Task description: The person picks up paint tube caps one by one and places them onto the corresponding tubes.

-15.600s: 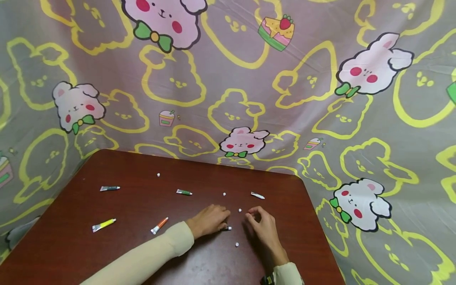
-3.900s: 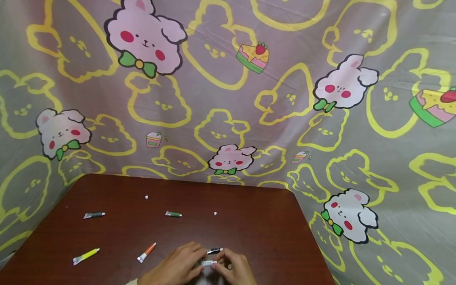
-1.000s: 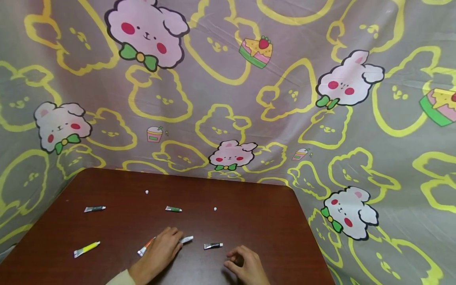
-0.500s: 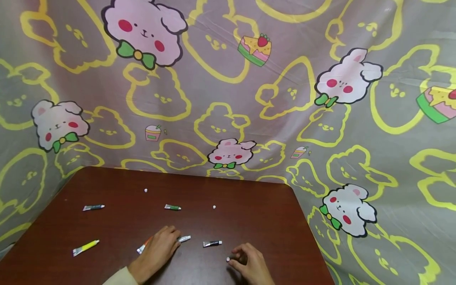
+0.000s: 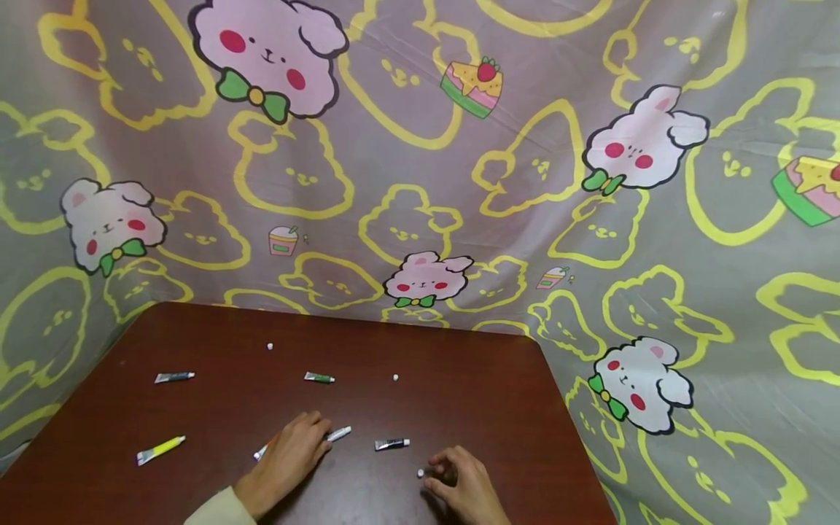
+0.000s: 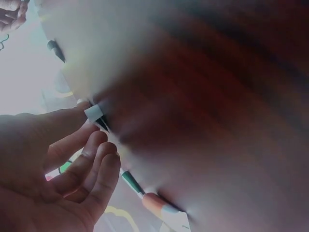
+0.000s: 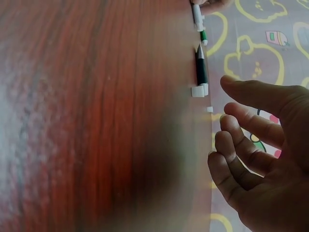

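In the head view my left hand (image 5: 289, 456) is low over the table, its thumb and index fingertips at a white paint tube (image 5: 339, 434). The left wrist view has the pale flat end of the white tube (image 6: 94, 112) between those tips; the hand pinches it. Under the same hand lies an orange paint tube (image 5: 260, 453), mostly covered. My right hand (image 5: 464, 485) is to the right, fingers loosely bent and apart, with a small white cap (image 5: 421, 474) standing just off its fingertips. A black paint tube (image 5: 391, 444) lies between the hands.
Farther back lie a green paint tube (image 5: 319, 378), a dark teal paint tube (image 5: 174, 377) and two white caps, one at centre (image 5: 395, 378) and one farther off (image 5: 270, 346). A yellow paint tube (image 5: 160, 450) is at left. A patterned cloth (image 5: 420, 182) hangs behind the table.
The white tube, brought left beside the orange tube earlier, has turned slightly under my left hand. My right hand has set the white cap down and drawn its fingers off it.
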`<move>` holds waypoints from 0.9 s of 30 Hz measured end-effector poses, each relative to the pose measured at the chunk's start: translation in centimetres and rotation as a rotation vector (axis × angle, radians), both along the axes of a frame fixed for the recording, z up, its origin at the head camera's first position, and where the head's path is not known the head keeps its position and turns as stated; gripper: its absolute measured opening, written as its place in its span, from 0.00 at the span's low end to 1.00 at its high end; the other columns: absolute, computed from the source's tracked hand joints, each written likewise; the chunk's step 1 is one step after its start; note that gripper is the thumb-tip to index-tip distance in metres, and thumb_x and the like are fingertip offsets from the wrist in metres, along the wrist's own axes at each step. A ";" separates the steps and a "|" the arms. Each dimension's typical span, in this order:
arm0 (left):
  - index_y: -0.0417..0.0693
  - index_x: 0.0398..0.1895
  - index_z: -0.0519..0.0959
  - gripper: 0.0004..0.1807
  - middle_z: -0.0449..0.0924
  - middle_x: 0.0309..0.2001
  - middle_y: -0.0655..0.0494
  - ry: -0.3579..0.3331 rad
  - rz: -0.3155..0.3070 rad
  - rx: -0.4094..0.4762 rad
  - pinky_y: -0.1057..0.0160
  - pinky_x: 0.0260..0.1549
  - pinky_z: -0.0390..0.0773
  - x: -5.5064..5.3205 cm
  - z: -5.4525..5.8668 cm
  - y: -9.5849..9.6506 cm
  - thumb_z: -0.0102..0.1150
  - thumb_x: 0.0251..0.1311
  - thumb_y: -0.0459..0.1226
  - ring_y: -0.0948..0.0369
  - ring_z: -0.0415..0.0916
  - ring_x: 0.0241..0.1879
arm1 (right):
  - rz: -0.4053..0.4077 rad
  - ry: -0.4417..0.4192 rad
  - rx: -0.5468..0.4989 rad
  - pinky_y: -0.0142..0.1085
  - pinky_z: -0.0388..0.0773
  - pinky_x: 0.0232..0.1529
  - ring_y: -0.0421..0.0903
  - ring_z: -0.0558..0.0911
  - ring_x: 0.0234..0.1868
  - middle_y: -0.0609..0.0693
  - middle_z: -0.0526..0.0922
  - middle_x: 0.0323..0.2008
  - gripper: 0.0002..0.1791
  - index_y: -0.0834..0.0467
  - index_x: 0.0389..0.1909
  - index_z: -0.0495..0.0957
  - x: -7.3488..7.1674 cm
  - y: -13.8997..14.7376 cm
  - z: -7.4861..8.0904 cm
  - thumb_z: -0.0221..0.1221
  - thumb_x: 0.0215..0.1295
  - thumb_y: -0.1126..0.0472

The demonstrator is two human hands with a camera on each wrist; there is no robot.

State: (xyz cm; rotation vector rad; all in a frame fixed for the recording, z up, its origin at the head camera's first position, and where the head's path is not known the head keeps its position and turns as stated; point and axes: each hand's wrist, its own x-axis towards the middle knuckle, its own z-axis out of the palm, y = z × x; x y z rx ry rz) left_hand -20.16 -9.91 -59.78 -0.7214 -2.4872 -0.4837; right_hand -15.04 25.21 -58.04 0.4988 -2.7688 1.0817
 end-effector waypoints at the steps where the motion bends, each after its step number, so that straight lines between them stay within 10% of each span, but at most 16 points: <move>1: 0.52 0.31 0.80 0.17 0.73 0.28 0.63 -0.014 0.004 0.007 0.63 0.27 0.75 0.0 0.1 -0.1 0.86 0.47 0.37 0.61 0.72 0.28 | 0.002 0.011 -0.001 0.30 0.76 0.37 0.31 0.78 0.36 0.40 0.83 0.34 0.15 0.51 0.43 0.87 0.0 0.0 0.0 0.81 0.58 0.57; 13: 0.52 0.32 0.82 0.18 0.75 0.31 0.63 0.077 0.028 0.048 0.60 0.30 0.78 -0.2 1.3 -2.7 0.87 0.44 0.36 0.61 0.75 0.30 | -0.001 0.014 -0.003 0.29 0.76 0.36 0.31 0.78 0.33 0.41 0.83 0.33 0.17 0.52 0.46 0.88 -0.3 -0.7 0.0 0.82 0.57 0.57; 27: 0.51 0.35 0.82 0.20 0.73 0.31 0.62 -0.100 0.146 -0.017 0.57 0.31 0.78 0.8 2.0 -5.3 0.88 0.45 0.40 0.60 0.74 0.34 | 0.031 0.038 0.035 0.29 0.74 0.34 0.29 0.76 0.31 0.39 0.82 0.31 0.21 0.53 0.49 0.88 -0.5 -1.4 -0.4 0.82 0.55 0.58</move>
